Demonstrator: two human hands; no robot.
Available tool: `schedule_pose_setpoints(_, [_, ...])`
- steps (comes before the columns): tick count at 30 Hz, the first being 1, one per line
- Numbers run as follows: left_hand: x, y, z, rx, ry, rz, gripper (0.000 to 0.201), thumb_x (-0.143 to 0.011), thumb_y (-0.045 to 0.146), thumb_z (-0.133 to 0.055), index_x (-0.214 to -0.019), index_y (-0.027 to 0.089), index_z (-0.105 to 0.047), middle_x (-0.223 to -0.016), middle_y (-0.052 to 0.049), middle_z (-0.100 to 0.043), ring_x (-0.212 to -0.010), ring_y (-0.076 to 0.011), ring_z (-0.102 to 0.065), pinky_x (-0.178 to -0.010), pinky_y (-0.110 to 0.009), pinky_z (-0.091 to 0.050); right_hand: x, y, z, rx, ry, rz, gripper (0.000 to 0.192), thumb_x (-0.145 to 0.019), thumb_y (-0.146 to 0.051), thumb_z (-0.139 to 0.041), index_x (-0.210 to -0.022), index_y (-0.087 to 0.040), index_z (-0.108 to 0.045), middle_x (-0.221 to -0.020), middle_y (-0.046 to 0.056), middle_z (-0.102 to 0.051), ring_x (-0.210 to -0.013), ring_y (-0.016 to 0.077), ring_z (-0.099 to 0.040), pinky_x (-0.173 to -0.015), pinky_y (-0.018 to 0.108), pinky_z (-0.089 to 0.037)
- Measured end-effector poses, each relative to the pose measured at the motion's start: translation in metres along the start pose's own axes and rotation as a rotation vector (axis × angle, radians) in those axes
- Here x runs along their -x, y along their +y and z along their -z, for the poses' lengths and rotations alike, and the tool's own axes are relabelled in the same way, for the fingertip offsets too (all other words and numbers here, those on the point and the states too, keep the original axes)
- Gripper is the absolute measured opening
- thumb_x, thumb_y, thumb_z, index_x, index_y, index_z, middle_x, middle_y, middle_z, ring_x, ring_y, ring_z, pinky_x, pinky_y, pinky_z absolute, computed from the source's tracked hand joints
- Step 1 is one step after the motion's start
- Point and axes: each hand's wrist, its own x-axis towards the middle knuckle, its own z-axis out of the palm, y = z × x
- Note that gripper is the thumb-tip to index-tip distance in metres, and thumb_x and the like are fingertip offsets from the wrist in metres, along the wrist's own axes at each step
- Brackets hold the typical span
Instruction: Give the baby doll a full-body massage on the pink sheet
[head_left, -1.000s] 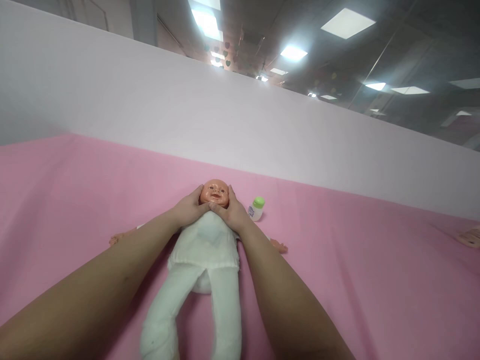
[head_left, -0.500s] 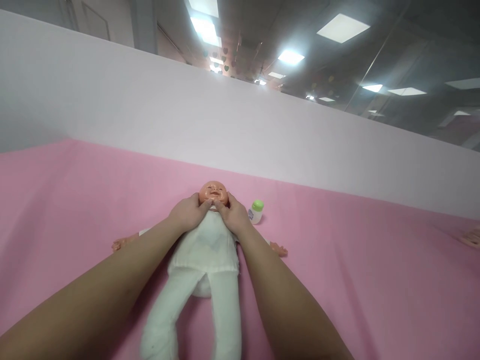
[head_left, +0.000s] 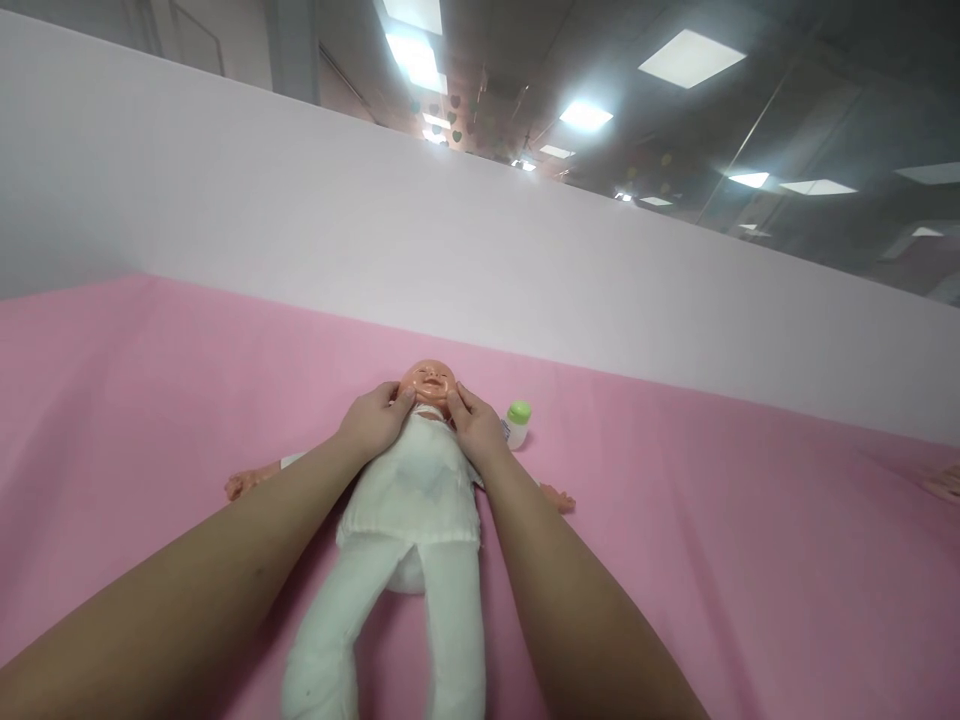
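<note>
A baby doll (head_left: 420, 480) with a hard plastic head and a soft white cloth body lies on its back, its legs toward me and its arms spread out. My left hand (head_left: 377, 420) holds the left side of its head, with the thumb along the jaw. On the other side, my right hand (head_left: 476, 425) grips the cheek and jaw, thumb on top. The fingers of both hands are partly hidden behind the head. Just right of my right hand stands a small white bottle (head_left: 517, 430) with a green cap, partly covered by that hand.
A pink cloth (head_left: 675, 520) with soft folds covers the surface under the doll. Behind it rises a low white wall (head_left: 450, 250). At the far right edge, part of another person's hand or a doll's hand (head_left: 943, 483) shows; I cannot tell which.
My thumbs have moved apart, from close together under the doll's chin out to the two sides of its jaw. The doll and the bottle lie about where they were.
</note>
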Motion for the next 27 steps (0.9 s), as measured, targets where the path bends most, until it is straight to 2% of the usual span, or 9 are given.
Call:
schedule_pose_setpoints(5, [0.001,0.0,0.0,-0.002,0.013,0.008,0.057,-0.1,0.06,-0.029,-0.119,0.023,-0.068,-0.122,-0.011,-0.074,-0.113,-0.0315,-0.067,-0.094,-0.041,-0.049,0.002,0.003,-0.005,0.012,0.021,0.002,0.064,-0.099,-0.067,-0.034,-0.14,-0.025,-0.061,-0.137,0.003,-0.067,-0.134,0.0245,-0.056,-0.117,0.041,-0.039])
schedule_pose_setpoints(9, [0.003,0.003,0.001,0.002,0.003,-0.004,0.06,-0.1,0.062,-0.026,-0.123,0.023,-0.066,-0.124,-0.011,-0.073,-0.116,-0.0324,-0.066,-0.096,-0.043,-0.048,0.004,0.0,-0.007,0.027,0.048,-0.012,0.067,-0.1,-0.066,-0.03,-0.143,-0.023,-0.058,-0.143,0.005,-0.061,-0.139,0.0246,-0.051,-0.119,0.041,-0.035])
schedule_pose_setpoints(12, [0.005,0.005,0.002,0.006,-0.016,-0.015,0.063,-0.096,0.069,-0.033,-0.126,0.024,-0.065,-0.124,-0.011,-0.073,-0.114,-0.0337,-0.066,-0.094,-0.043,-0.049,0.006,-0.006,-0.006,0.038,0.028,-0.035,0.067,-0.097,-0.068,-0.042,-0.146,-0.023,-0.054,-0.148,0.006,-0.057,-0.14,0.026,-0.049,-0.119,0.04,-0.035])
schedule_pose_setpoints(17, [0.006,0.007,0.003,0.011,-0.044,-0.013,0.064,-0.085,0.071,-0.054,-0.127,0.025,-0.066,-0.12,-0.009,-0.074,-0.11,-0.0327,-0.067,-0.091,-0.039,-0.05,0.006,-0.013,-0.004,0.033,-0.046,-0.076,0.08,-0.082,-0.067,-0.068,-0.149,-0.027,-0.049,-0.142,0.006,-0.062,-0.131,0.0276,-0.058,-0.114,0.041,-0.04])
schedule_pose_setpoints(21, [0.005,0.007,0.004,0.016,-0.037,-0.009,0.062,-0.083,0.069,-0.058,-0.126,0.026,-0.067,-0.119,-0.007,-0.075,-0.11,-0.0323,-0.067,-0.091,-0.039,-0.05,0.005,-0.011,-0.005,0.035,-0.042,-0.098,0.087,-0.08,-0.067,-0.069,-0.153,-0.027,-0.044,-0.144,0.007,-0.061,-0.13,0.0268,-0.059,-0.113,0.042,-0.041])
schedule_pose_setpoints(27, [0.005,0.006,0.003,0.021,-0.023,-0.008,0.065,-0.085,0.072,-0.053,-0.127,0.024,-0.067,-0.121,-0.009,-0.074,-0.112,-0.0332,-0.066,-0.093,-0.04,-0.049,0.002,-0.006,-0.005,0.035,-0.047,-0.103,0.088,-0.085,-0.066,-0.065,-0.157,-0.023,-0.038,-0.149,0.009,-0.056,-0.139,0.0269,-0.052,-0.118,0.04,-0.036])
